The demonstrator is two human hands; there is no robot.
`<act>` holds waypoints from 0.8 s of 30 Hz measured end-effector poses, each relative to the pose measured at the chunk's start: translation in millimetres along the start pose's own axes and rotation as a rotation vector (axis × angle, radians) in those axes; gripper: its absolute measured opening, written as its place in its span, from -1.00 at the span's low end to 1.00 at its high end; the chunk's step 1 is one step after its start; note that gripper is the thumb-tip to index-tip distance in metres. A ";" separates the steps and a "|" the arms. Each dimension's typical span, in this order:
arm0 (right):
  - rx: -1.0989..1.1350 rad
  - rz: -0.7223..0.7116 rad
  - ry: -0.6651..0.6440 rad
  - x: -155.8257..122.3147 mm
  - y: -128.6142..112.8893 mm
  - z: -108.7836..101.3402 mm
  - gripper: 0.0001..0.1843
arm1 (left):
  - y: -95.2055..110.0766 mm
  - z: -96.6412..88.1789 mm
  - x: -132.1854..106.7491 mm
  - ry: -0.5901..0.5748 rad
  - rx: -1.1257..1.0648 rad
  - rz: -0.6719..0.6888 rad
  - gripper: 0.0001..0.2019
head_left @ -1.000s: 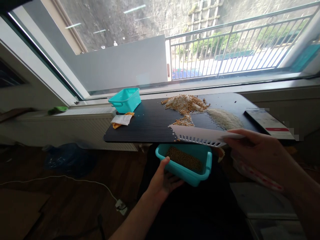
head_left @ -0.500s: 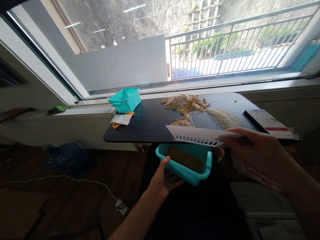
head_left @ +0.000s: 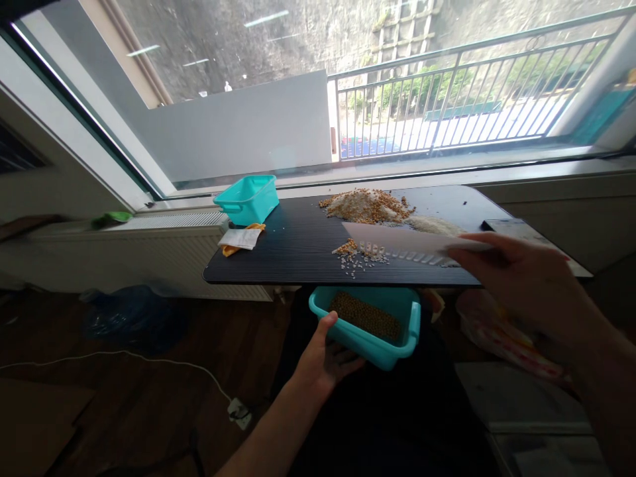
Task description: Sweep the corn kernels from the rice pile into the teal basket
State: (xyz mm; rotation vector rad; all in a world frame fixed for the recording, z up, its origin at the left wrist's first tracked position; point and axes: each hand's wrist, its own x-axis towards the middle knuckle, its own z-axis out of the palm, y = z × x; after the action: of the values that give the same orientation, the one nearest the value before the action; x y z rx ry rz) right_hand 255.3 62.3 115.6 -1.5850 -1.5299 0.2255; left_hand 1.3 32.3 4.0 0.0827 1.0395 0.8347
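Note:
My left hand (head_left: 325,361) grips the side of a teal plastic bin (head_left: 413,331), its thumb over the rim, just below the table's front edge. Brown beans (head_left: 365,317) cover the bin's bottom. My right hand (head_left: 521,271) pinches the end of a thin white slotted scraper (head_left: 397,240), held over the tabletop. By the scraper's slots lies a small spread of beans and rice (head_left: 350,250). Behind it rises a larger mixed pile of beans and white rice (head_left: 365,205). A heap of rice (head_left: 432,226) is partly hidden behind the scraper.
A second teal bin (head_left: 251,199) stands at the black table's (head_left: 293,255) left end, near a white and orange cloth (head_left: 241,240). A flat white box (head_left: 517,232) lies at the right. The window (head_left: 278,132) rises behind. On the floor are a power strip (head_left: 239,412) and a large blue bottle (head_left: 134,318).
My right hand has lifted the scraper up and back from the table's front edge. Loose rice and beans now show in front of it. The left hand and bin stay put.

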 end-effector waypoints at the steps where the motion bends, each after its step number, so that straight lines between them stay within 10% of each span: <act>1: -0.027 -0.014 0.047 7.2 2.9 1.5 -0.60 | -0.3 0.6 -0.3 -0.002 0.002 -0.002 -0.43; 16: 0.049 -0.120 -0.134 67.2 19.9 58.7 -0.60 | -1.1 7.5 -2.5 0.006 -0.008 -0.038 -0.43; 24: 0.176 -0.173 -0.243 66.1 19.6 55.1 -0.64 | -2.1 9.5 -1.4 -0.008 -0.007 -0.036 -0.41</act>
State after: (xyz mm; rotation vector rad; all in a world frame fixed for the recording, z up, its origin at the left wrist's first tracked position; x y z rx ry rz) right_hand 246.8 148.5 98.9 -1.3155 -1.7717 0.4554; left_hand 9.7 32.9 9.2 0.0615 1.0280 0.8045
